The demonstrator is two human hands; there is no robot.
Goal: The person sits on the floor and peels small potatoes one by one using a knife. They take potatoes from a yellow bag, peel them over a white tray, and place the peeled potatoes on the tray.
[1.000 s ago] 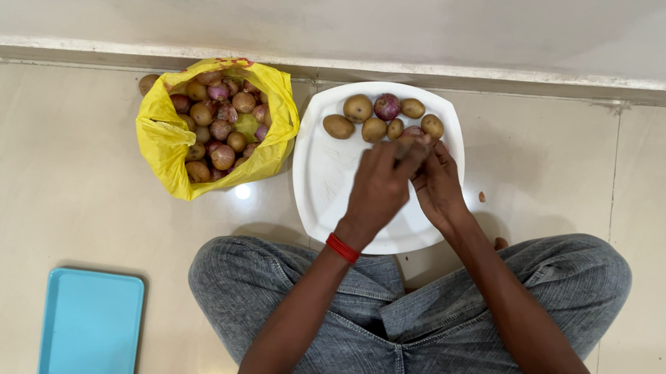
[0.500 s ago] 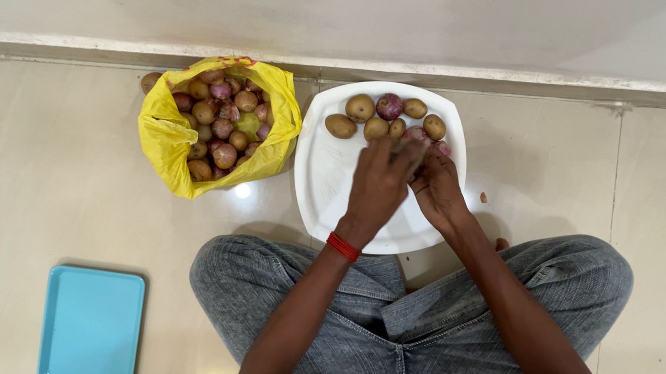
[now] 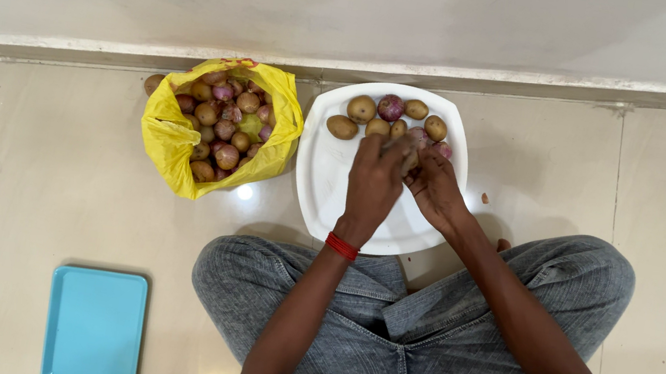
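Both hands meet over white plate, working a small vegetable between them.

Left hand (image 3: 374, 180) and right hand (image 3: 436, 187) touch fingertips above the white plate (image 3: 333, 187); fingers pinched narrow on a small onion (image 3: 413, 157), mostly hidden, so hold unclear. Potatoes (image 3: 360, 108) and a red onion (image 3: 390, 106) sit along plate's far rim. Yellow bag (image 3: 172, 145) of onions and potatoes just left of plate; blue tray (image 3: 95, 327) well apart, near left knee.

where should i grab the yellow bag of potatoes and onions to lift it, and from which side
Probably by the bunched, crumpled rim on the near-left side of the yellow bag, coming from above. The mouth is open wide and the bag is heaped with potatoes and onions, so pinching one thin edge may tip them out; gathering the rim on both sides looks safer. Both the left hand and right hand are over the white plate.
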